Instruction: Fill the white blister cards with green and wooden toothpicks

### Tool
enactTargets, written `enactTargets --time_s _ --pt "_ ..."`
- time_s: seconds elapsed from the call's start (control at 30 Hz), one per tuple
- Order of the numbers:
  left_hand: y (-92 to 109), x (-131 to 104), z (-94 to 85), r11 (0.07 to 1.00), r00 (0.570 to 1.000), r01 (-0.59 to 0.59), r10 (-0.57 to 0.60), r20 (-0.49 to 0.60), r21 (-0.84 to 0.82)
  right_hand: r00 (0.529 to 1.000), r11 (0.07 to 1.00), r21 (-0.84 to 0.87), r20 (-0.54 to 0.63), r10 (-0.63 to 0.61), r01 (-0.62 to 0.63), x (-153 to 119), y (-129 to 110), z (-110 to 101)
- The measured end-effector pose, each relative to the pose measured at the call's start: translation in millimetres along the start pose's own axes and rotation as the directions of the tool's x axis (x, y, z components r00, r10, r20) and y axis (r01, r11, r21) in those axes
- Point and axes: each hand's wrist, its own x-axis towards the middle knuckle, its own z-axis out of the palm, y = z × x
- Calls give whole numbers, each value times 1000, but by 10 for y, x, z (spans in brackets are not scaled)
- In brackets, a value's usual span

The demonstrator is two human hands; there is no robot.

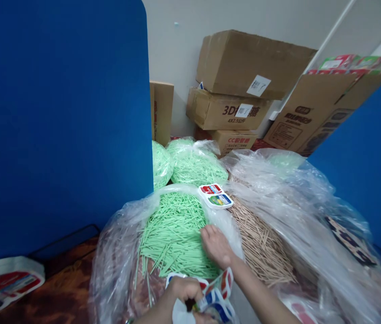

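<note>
At the bottom centre my left hand (187, 290) is closed round printed plastic packets (222, 306) in white, red and blue. My right hand (215, 245) rests at the right edge of a heap of thin light-green sticks (177, 229). Its fingers are bent together against the heap, and what lies under them is hidden. The green sticks lie in a large open clear plastic bag (116, 252). Beside it, to the right, is a heap of thin brown sticks (261, 238) in another clear bag (288, 211). A white printed label card (215, 196) lies between the two heaps.
Blue partitions (62, 112) stand at left and right. Behind are more bags of green sticks (197, 164) and stacked cardboard boxes (254, 63). A stack of printed white cards or packets (8, 288) sits at the lower left. A dark patterned item (352, 240) lies at the right.
</note>
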Motion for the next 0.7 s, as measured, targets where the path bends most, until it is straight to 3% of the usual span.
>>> enactTargets --time_s 0.2,0.3,0.4,0.53,0.7 --pt "153 -165 -99 998 991 41 -35 -133 42 998 967 254 -56 21 -6 66 18 -165" --pt "149 -137 -124 997 992 51 -44 -118 56 993 844 537 -98 70 -7 102 8 -251" --pt "107 -137 -137 996 989 62 -51 -142 70 993 697 716 -106 56 37 143 11 -276" --pt "70 -245 -218 994 968 77 -54 -247 83 984 433 901 -107 144 35 214 8 -257" --pt "122 -407 -379 994 947 57 -24 -319 93 974 -131 990 -19 224 49 279 -67 -381"
